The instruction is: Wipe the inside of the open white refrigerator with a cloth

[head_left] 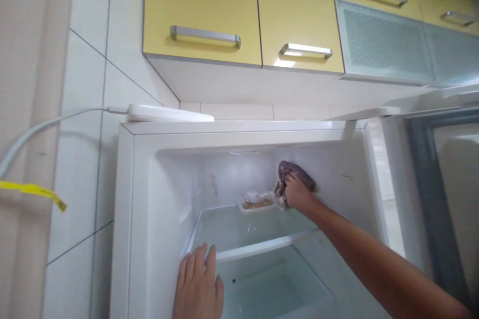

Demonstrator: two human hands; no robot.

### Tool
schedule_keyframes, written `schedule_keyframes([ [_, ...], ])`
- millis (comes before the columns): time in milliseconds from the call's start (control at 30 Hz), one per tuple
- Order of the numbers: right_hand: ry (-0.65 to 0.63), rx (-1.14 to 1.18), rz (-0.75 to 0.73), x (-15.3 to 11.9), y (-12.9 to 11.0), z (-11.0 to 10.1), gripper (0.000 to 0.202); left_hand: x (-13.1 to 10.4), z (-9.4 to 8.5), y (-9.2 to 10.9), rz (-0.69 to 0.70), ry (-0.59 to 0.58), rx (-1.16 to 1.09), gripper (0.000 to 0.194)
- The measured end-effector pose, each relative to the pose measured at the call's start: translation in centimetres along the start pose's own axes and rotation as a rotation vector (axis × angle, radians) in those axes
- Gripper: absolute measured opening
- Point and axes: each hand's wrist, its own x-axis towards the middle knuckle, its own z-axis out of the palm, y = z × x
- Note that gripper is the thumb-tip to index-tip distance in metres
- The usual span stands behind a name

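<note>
My right hand (pixel 296 192) reaches deep into an open fridge (pixel 247 128), its fingers closed on a bunched grey-brown cloth (pixel 290 168). The cloth lies against the inner wall near the back right corner. Just left of it, on the upper glass shelf (pixel 239 229), sits a clear plastic container (pixel 257 203) with brownish food inside. My left hand (pixel 198 284) is at the left front end of that shelf, fingers stretched out and holding nothing. Its palm side is hidden, so I cannot tell how firmly it touches the shelf.
The open fridge door (pixel 449 199) stands on the right. A white device (pixel 168 113) with a cable (pixel 56 118) lies on the fridge top. Yellow cabinets (pixel 202 0) hang above, a tiled wall (pixel 82 159) is to the left, and a lower glass shelf (pixel 273 289) lies underneath.
</note>
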Motion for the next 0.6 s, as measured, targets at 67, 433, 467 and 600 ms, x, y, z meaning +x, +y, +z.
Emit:
schedule_keyframes([
  [67,-0.01,0.016,-0.011,1.3,0.3,0.6,0.036,-0.1,0.1,0.0,-0.011,-0.018,-0.007,0.046],
  [433,-0.114,0.002,0.001,9.0,-0.4,5.1,0.035,-1.4,2.4,-1.3,0.058,-0.011,0.084,0.058],
  [467,-0.106,0.003,0.002,9.6,-0.6,5.7,0.036,-1.5,2.6,-1.5,0.075,-0.013,0.1,0.058],
  [600,-0.046,0.024,-0.012,10.9,-0.7,7.0,0.038,-1.5,2.4,-1.5,0.095,0.05,0.109,0.056],
])
